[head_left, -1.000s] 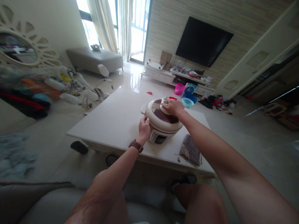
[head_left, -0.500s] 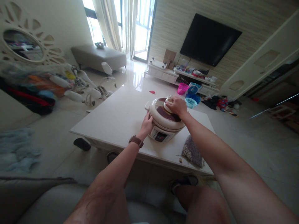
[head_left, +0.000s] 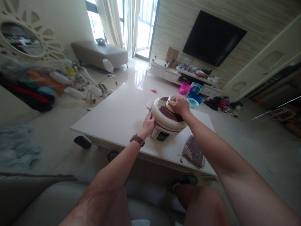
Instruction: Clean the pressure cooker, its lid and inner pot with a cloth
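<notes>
A cream electric pressure cooker [head_left: 162,133] with a brown-topped lid [head_left: 175,125] stands on the white table [head_left: 110,119], its control panel facing me. My right hand [head_left: 178,105] is closed round the knob-like handle on top of the lid. Against the cooker's left side, just below the lid rim, my left hand [head_left: 148,124] holds the body with its fingers close together. A side lug [head_left: 149,104] sticks out beyond it. Right of the cooker lies a folded grey-brown knitted cloth [head_left: 194,152], apart from both hands. A small yellow-and-dark item [head_left: 181,160] lies near it.
A red leaf-shaped piece [head_left: 153,91] lies by the table's far edge. Beyond are pink [head_left: 184,88] and light-blue [head_left: 192,103] baskets on the floor. A lamp with several white shades [head_left: 74,93] stands left of the table. My knees are below its front edge.
The lid appears slightly more tilted, its far side a little higher, with my right hand still on the handle. The whole view has shifted slightly. My left hand keeps its place on the cooker.
</notes>
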`<state>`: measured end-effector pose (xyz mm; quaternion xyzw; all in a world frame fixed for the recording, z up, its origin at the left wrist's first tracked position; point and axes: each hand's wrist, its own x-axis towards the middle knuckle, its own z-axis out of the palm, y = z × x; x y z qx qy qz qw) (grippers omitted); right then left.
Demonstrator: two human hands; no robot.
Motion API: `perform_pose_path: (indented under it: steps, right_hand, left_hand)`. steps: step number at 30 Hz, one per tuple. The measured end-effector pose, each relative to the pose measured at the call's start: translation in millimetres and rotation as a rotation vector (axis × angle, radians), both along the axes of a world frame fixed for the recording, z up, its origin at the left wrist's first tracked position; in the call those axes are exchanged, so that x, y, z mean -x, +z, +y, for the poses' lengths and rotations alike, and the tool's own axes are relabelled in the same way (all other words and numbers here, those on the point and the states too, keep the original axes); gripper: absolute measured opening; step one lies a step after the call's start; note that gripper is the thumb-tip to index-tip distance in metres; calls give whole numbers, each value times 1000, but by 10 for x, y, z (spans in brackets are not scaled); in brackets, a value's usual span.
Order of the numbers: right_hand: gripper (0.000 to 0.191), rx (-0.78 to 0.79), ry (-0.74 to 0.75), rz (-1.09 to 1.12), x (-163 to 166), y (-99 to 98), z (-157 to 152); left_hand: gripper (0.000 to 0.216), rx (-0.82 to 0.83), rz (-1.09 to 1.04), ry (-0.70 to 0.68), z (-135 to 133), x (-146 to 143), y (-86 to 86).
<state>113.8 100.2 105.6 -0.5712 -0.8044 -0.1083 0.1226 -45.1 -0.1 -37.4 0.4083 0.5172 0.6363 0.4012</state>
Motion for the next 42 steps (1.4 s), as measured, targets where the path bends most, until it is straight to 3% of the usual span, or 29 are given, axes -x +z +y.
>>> perform_pose_path:
  steps: [20,30,42]
  right_hand:
    - [66,42,-193,67,170,6,-40]
    - [65,148,-319,123,315,108,-51]
    - [61,113,-244,36,249,110,-88]
  left_hand:
    - [62,26,44,27,4,-29,-20]
    - [59,30,-19,31,3,-37,1]
    - [64,63,25,60,30,-109,62]
